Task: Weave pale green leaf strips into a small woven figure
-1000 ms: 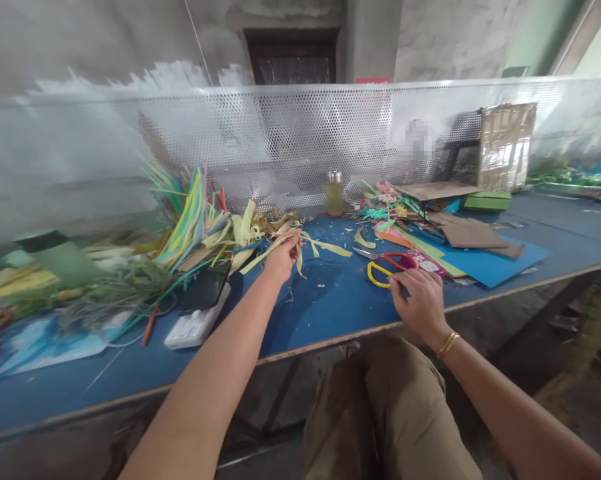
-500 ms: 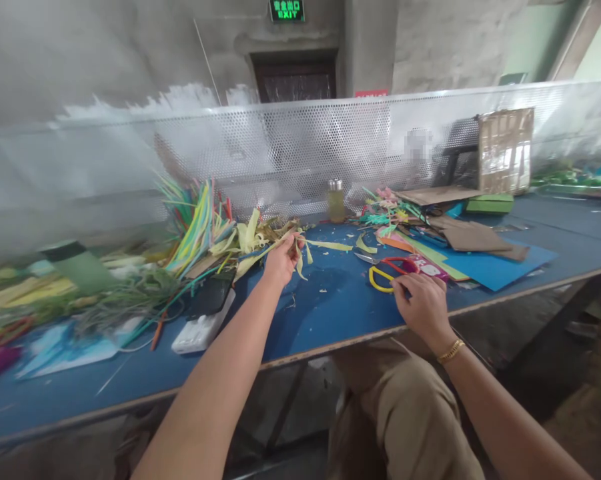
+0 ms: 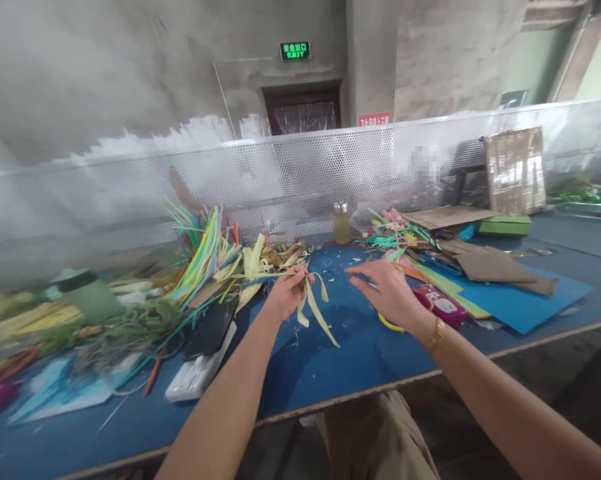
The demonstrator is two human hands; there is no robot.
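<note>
My left hand [image 3: 285,295] is closed on a bunch of pale yellow paper strips [image 3: 316,308] that dangle down over the blue tabletop [image 3: 330,360]. My right hand [image 3: 386,288] hovers just right of them with fingers stretched out, holding nothing. It is above the yellow-and-red scissors [image 3: 389,324], whose yellow handle loop shows under the wrist. More yellow strips and brown scraps [image 3: 275,257] lie heaped behind my left hand.
A sheaf of coloured strips [image 3: 203,250] fans up at the left beside a black phone [image 3: 211,329] and white power strip [image 3: 193,377]. A small jar [image 3: 341,223] stands by the perforated metal screen [image 3: 330,167]. Cardboard, coloured paper sheets [image 3: 485,267] and a pink case [image 3: 439,303] lie at the right.
My right hand left the scissors and rose leftward toward the strips, opening its fingers. My left hand lifted the yellow strips off the heap. The camera tilted up.
</note>
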